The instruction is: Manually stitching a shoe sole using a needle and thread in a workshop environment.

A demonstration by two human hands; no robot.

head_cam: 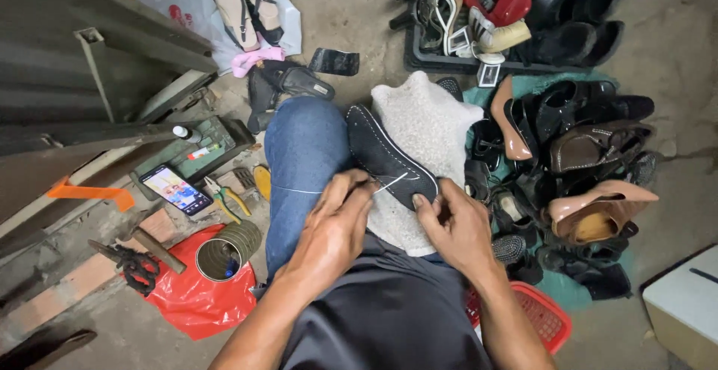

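Far left on the concrete floor, scissors (137, 269) and a hammer (157, 249) lie by a red plastic bag (194, 303) with a tin can (224, 254) on it, a phone (176, 189) above them. On the person's lap a dark shoe sole (385, 153) rests sole-up on a pale cloth (426, 127). The left hand (333, 224) pinches a white thread (393, 183) at the sole's edge, fingers narrow. The right hand (456, 224) grips the sole's near end, fingers curled tight. Further right, a heap of shoes (576, 160) lies beside the knee.
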